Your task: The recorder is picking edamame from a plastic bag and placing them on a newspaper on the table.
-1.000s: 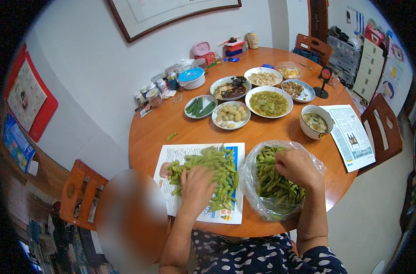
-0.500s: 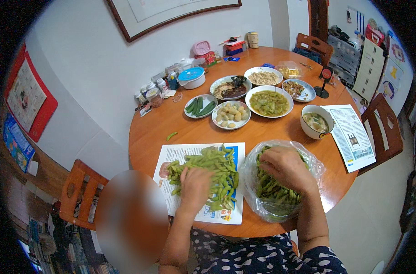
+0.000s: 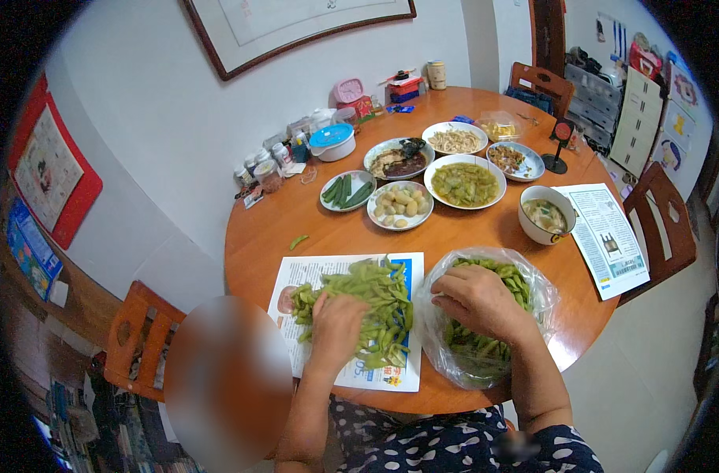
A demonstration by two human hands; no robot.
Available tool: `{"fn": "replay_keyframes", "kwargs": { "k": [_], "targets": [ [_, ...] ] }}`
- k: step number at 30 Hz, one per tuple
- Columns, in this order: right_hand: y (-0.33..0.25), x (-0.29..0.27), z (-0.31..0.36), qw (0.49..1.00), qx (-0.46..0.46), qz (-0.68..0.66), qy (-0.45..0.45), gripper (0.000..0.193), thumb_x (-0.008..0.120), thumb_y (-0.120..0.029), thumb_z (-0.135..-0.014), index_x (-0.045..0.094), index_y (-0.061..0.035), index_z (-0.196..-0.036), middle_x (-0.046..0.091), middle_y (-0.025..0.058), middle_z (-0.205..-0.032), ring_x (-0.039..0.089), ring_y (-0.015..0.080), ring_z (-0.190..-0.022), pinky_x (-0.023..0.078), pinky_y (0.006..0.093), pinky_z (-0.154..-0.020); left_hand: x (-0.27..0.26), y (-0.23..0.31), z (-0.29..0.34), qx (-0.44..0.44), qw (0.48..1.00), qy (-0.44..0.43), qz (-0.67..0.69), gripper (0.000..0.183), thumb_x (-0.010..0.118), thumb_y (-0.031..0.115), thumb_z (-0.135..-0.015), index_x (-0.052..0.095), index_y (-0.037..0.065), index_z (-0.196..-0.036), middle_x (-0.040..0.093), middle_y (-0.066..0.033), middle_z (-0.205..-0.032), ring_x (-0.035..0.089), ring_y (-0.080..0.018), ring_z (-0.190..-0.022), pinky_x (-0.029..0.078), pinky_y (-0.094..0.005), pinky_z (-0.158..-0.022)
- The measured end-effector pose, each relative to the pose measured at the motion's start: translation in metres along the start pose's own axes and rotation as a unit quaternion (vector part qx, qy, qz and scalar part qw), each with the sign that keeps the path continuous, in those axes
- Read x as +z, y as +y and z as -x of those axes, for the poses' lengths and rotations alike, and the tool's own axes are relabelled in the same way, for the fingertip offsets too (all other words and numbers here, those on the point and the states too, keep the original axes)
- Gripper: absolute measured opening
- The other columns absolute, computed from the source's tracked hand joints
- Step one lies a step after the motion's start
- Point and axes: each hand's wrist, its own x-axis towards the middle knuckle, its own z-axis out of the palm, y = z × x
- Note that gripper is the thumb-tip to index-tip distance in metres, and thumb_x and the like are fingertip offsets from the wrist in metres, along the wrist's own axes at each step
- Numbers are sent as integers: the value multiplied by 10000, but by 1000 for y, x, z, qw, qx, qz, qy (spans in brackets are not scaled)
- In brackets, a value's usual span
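Note:
Green soybean pods [image 3: 379, 296] lie heaped on a newspaper sheet [image 3: 395, 378] in front of me. My left hand [image 3: 336, 327] rests on the left part of this heap, its fingertips blurred and partly hidden among the pods. To the right stands a clear plastic bag [image 3: 545, 296], its mouth spread wide around more pods [image 3: 501, 272]. My right hand [image 3: 481, 299] is over the bag's left side, fingers bent and drawn together near the rim. What they pinch, if anything, is too small to make out.
Beyond the newspaper, plates of food surround a plate of pale oval pieces [image 3: 400, 205]. A soup bowl [image 3: 547, 214] stands behind the bag, beside a second newspaper [image 3: 612, 244]. One loose pod [image 3: 298, 242] lies on the table [image 3: 257, 229]. Jars and a blue-lidded tub [image 3: 332, 142] line the wall.
My right hand has shifted left and slightly down, from over the pods in the bag to near its left rim. My left hand stays on the heap.

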Motion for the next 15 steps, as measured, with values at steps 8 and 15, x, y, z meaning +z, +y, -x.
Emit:
{"fn": "replay_keyframes", "kwargs": {
  "k": [8,15],
  "targets": [
    [-2,1,-1,1000,1,-6,-17,124,738,-117,-904,673,-26,-957,678,137,-926,683,359,-900,552,468,-784,0,1,-4,-14,999,15,32,127,677,104,-955,789,56,-991,733,-106,-1009,688,-296,-1024,434,-503,-1110],
    [2,7,0,1000,-2,1,-19,149,756,-130,-896,691,-39,-996,678,132,-929,686,355,-905,555,464,-787,-12,9,-6,-77,988,21,135,141,704,60,-934,792,45,-1042,735,-120,-1019,704,-290,-965,553,-396,-915]
  ]
}}
